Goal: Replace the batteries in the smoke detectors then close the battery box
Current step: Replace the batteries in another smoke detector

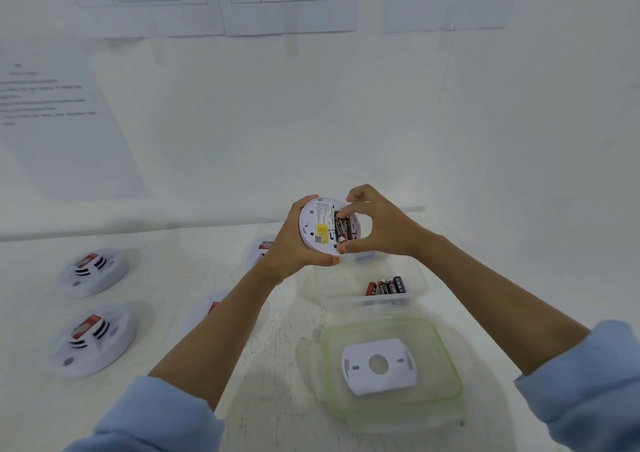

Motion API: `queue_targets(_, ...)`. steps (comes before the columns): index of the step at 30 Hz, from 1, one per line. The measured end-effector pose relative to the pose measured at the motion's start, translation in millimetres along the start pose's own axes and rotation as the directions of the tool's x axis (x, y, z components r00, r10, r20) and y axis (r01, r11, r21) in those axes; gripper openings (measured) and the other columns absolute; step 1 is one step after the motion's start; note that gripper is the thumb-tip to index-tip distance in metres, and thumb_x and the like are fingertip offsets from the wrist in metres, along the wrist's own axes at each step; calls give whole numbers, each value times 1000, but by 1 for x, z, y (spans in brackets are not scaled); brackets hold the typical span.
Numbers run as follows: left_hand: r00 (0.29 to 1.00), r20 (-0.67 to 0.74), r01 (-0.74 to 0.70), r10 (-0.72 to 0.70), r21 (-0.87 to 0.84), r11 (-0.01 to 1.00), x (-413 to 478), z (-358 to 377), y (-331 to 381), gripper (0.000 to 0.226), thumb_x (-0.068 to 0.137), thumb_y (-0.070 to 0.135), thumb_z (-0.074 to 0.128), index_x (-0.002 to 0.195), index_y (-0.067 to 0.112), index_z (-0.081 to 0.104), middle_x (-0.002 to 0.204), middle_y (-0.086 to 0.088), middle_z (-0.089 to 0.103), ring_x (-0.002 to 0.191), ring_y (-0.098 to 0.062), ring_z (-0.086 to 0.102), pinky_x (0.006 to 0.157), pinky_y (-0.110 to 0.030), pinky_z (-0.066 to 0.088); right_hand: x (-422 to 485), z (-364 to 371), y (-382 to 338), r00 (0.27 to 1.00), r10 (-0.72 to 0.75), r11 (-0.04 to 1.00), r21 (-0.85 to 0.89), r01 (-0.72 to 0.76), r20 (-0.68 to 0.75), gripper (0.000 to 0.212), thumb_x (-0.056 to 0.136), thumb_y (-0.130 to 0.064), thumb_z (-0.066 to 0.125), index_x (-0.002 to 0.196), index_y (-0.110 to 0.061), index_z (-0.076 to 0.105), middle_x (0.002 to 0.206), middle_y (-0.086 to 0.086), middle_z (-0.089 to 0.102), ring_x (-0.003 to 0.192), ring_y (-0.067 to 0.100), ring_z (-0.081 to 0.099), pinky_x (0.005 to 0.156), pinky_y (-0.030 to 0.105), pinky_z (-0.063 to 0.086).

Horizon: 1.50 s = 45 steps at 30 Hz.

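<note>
My left hand [294, 247] grips a round white smoke detector [317, 225], held up with its back facing me. Dark batteries [343, 227] sit in its open compartment. My right hand [377, 225] pinches one of those batteries between thumb and forefinger. Below it stands the clear battery box [414, 294] with several dark batteries [386, 286] inside. The box's green-rimmed lid [440, 396] lies nearer to me, and a white mounting plate [379, 365] rests on it.
Two smoke detectors [93, 271] [95, 339] lie at the left of the white table. Two more detectors [261, 245] [209, 308] are partly hidden behind my left arm. Printed sheets [62, 122] hang on the wall.
</note>
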State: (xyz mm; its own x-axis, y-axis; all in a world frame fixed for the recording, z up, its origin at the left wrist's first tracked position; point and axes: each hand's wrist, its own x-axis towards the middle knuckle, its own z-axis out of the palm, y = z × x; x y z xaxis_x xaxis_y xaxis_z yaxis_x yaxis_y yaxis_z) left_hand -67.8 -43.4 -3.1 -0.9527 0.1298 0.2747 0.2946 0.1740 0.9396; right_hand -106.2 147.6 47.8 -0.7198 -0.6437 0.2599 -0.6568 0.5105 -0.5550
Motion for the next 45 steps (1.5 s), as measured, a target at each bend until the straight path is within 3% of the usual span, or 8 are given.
queue_targets(3,1000,-14,-16,16,11,1000,-1,-5,1,104,44,15,85,131,21,30,129,-2,43,119,-15,47,90,-31,52,2,-7,-3,999,45,997,64,-47,26,53,58,-23,87,101,-18,57,106,-4,38,99,8,42,84,7,34)
queue_targets(7,996,-62,-65,68,56,996,-5,-16,4,97,48,1,79,130,15,29,123,7,43,110,7,49,82,-10,47,-3,-11,-4,925,266,964,-98,-248,270,53,57,-26,87,93,-16,50,83,-8,52,72,10,48,61,19,38)
queue_targets(16,996,-51,-74,78,76,994,-8,-16,-1,100,47,-1,79,132,16,28,125,11,42,110,11,47,83,-11,47,-9,13,-5,743,493,861,-374,-344,452,57,74,-39,74,112,-4,49,80,8,66,58,15,56,56,22,43)
queue_targets(21,996,-30,-78,79,26,997,-9,-12,-1,106,44,7,84,133,19,29,130,0,42,118,-6,48,82,-21,51,1,-7,-19,963,269,959,90,-268,6,18,89,-28,58,99,-14,53,79,4,59,61,15,55,54,20,46)
queue_targets(23,996,-19,-83,83,11,997,-7,-7,1,106,43,12,84,134,19,29,132,-5,42,120,-16,48,82,-27,53,5,0,-26,987,147,989,36,-145,-66,21,91,-26,55,107,-14,52,91,3,51,76,16,52,61,23,44)
queue_targets(27,995,-46,-91,91,17,996,-4,-2,2,106,43,15,84,134,17,29,134,-9,40,121,-20,47,89,-34,52,12,17,-23,975,109,990,-64,-124,-193,22,90,-21,54,106,-7,51,95,2,42,83,19,47,70,25,37)
queue_targets(39,992,-84,-90,95,62,994,2,3,1,106,45,19,84,134,14,28,131,-2,44,119,-14,49,93,-34,50,27,16,-16,929,265,951,228,-208,-257,23,73,-11,68,75,-10,45,62,-3,43,55,10,38,35,8,32)
queue_targets(45,992,-96,-80,83,42,996,3,-10,4,103,47,-1,82,134,11,27,127,3,43,112,4,50,85,-17,49,25,9,-22,883,203,955,283,-84,-422,20,69,-2,66,74,-11,49,62,1,54,51,8,46,53,15,40)
